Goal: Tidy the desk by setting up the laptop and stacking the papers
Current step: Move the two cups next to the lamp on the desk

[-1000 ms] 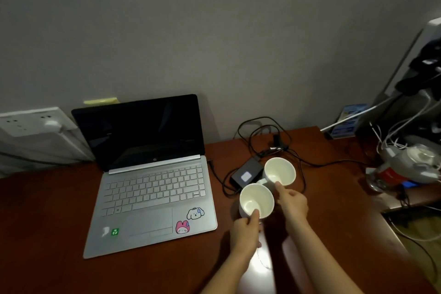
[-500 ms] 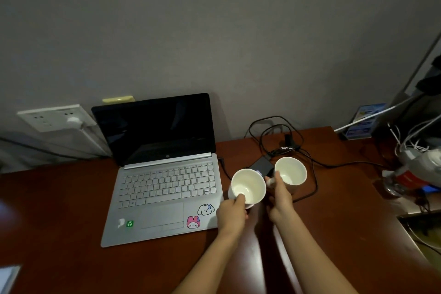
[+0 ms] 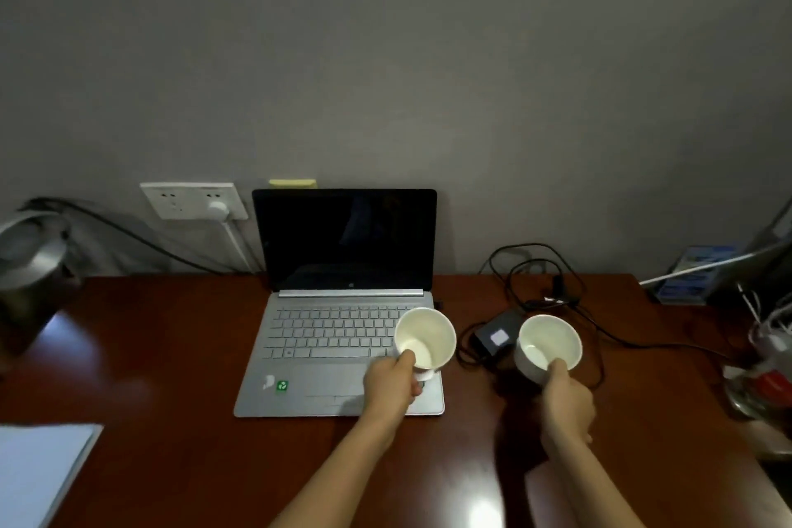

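A silver laptop (image 3: 325,339) stands open with a dark screen at the back middle of the brown desk (image 3: 171,356). My left hand (image 3: 392,388) grips a white cup (image 3: 425,337) by its rim and holds it lifted over the laptop's right front corner. To the right, my right hand (image 3: 565,399) holds a second white cup (image 3: 548,345) next to the black power adapter (image 3: 495,337). Both cups look empty. A stack of white papers (image 3: 38,472) lies at the desk's front left corner, partly cut off by the frame.
Black cables (image 3: 535,279) coil behind the adapter. A wall socket (image 3: 193,199) with a white plug sits left of the screen. A dark metal kettle (image 3: 30,266) stands at far left. At far right are a glass jar (image 3: 763,377), white cords and a blue leaflet holder (image 3: 694,281).
My left hand has carried its cup leftward over the laptop, so the two cups are now apart. The view has swung left, bringing the papers and kettle into sight.
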`<state>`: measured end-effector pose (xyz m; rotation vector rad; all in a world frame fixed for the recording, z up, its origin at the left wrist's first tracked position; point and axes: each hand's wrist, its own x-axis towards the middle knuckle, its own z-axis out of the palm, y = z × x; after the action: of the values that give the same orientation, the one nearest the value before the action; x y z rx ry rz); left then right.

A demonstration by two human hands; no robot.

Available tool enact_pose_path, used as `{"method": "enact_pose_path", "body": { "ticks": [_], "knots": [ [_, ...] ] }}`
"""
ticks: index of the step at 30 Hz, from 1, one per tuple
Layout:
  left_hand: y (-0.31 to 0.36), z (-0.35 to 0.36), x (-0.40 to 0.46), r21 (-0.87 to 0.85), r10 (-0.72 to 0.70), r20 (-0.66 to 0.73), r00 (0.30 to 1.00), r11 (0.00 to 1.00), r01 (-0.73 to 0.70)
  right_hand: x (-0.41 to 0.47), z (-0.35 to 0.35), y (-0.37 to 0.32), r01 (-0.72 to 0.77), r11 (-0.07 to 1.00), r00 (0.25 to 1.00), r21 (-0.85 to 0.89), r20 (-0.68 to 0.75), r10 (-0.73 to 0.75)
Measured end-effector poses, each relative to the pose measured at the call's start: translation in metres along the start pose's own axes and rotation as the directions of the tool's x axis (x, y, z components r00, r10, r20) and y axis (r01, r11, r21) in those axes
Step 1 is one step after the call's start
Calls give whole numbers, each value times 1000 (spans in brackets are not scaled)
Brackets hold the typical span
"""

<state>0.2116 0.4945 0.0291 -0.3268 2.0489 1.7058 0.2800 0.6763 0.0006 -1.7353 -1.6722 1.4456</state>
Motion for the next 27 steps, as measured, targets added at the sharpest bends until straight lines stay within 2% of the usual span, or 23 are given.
{"method": "enact_pose_path", "body": {
  "ticks": [3, 5, 9, 12, 17, 22, 27],
  "knots": [
    [-4, -41, 9, -36, 12, -50, 999, 999, -14, -39, 20, -10, 125, 990, 988, -62, 103, -118],
    [-10, -76, 16, -30, 11, -115, 993, 999, -14, -68, 40, -13, 184, 981, 957, -60, 237, -165],
    [-27, -160, 39, -38, -43, -301, 953, 999, 33, -132, 88, -8, 264, 961, 837, -76, 513, -189],
    [-41, -229, 54, -96, -102, -406, 908, 993, 69, -185, 128, -4, 339, 933, 754, -117, 627, -196],
    [-58, -332, 76, -201, -153, -447, 881, 977, 68, -258, 194, 4, 380, 919, 660, -110, 728, -186],
    [-70, -420, 96, -328, -199, -481, 854, 944, 35, -315, 267, 13, 434, 888, 603, -151, 781, -161],
    [-76, -477, 119, -365, -250, -503, 827, 929, 59, -354, 333, 14, 431, 882, 562, -188, 822, -99]
  ]
}}
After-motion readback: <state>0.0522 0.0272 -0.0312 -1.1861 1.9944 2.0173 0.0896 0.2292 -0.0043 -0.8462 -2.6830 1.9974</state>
